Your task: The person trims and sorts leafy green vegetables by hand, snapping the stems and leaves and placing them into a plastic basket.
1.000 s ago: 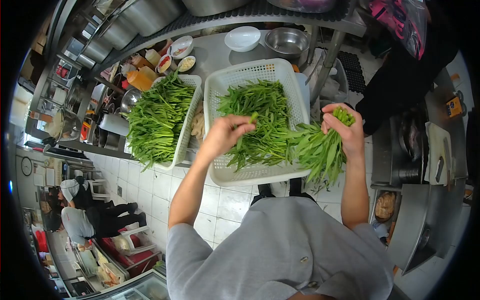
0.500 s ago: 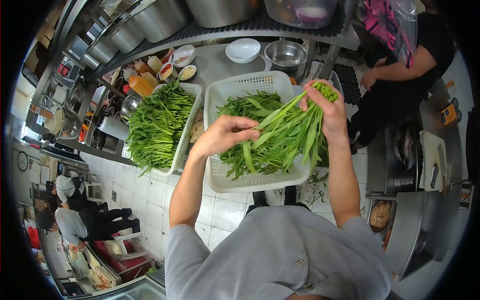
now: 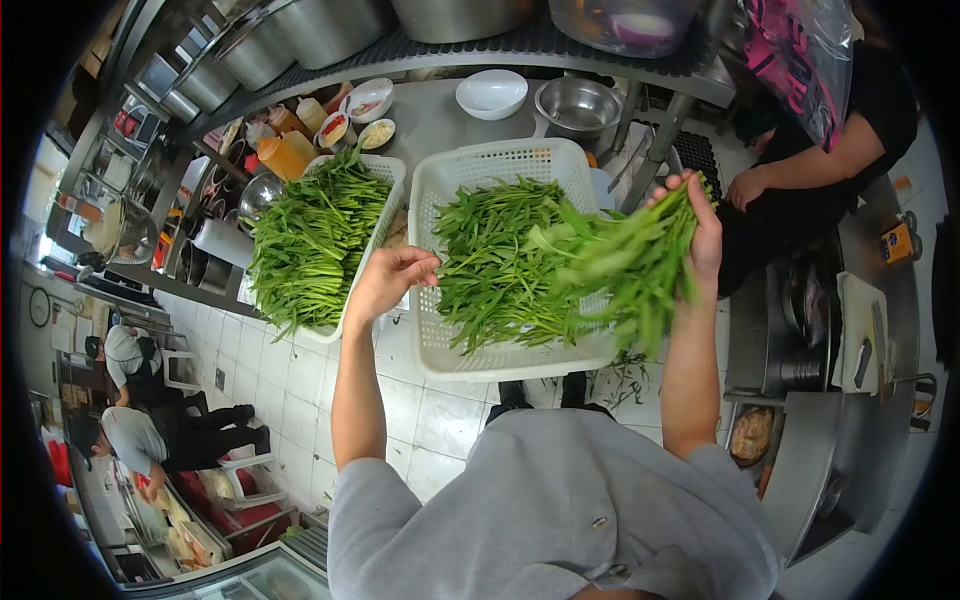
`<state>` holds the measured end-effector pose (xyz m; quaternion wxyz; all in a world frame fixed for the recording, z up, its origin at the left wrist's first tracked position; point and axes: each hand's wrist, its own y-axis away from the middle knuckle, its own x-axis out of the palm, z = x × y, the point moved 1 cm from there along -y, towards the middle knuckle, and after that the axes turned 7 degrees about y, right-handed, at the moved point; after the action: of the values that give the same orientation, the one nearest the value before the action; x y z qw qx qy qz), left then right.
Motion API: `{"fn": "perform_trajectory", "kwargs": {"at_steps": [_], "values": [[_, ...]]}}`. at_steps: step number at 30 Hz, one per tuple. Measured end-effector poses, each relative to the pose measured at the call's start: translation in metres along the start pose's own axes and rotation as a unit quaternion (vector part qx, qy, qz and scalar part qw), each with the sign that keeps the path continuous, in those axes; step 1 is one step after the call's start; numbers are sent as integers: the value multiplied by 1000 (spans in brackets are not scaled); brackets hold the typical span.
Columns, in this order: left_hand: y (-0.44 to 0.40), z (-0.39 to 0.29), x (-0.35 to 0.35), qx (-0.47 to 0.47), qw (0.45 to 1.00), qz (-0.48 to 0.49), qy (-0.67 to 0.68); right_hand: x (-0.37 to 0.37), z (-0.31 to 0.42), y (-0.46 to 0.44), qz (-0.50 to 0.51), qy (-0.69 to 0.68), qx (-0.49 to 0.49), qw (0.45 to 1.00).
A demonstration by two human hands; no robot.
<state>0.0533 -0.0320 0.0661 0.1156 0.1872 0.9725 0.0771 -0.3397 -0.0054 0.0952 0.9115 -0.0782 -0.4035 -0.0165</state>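
Note:
A bunch of water spinach [image 3: 640, 255] is in my right hand [image 3: 706, 232], its cut stems up by the fingers and its leaves hanging down to the left, blurred by motion. Below and beside it, more water spinach [image 3: 500, 265] lies in a white perforated basket [image 3: 480, 367]. My left hand [image 3: 385, 283] is at that basket's left rim with thumb and fingers pinched together; whatever is between them is too small to make out. Left of this hand, a second white basket [image 3: 396, 190] bears a heap of greens [image 3: 320, 245] with stems laid side by side.
Behind the baskets are a white bowl [image 3: 491, 95], a steel bowl [image 3: 578, 106] and sauce bottles [image 3: 282, 157]. Overhead runs a shelf with steel pots [image 3: 330, 35]. A person [image 3: 840, 170] stands at the right; two others work at far left. Leaf scraps [image 3: 625, 385] litter the floor.
My left hand has drawn away from the bunch, moving left to the basket's rim. The right hand has shifted right and slightly down with the bunch, uncovering more greens in the basket.

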Motion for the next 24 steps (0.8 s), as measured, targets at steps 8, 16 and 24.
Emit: {"fn": "perform_trajectory", "kwargs": {"at_steps": [8,16,24], "values": [[-19,0,6,78,993,-56,-68,-35,-6,9,-57,89,-21,994],[-33,5,32,49,912,-52,-403,-55,-4,18,6,-121,-12,993],[-14,-46,14,131,982,-87,-109,-27,-8,17,-112,254,-91,956]]}}
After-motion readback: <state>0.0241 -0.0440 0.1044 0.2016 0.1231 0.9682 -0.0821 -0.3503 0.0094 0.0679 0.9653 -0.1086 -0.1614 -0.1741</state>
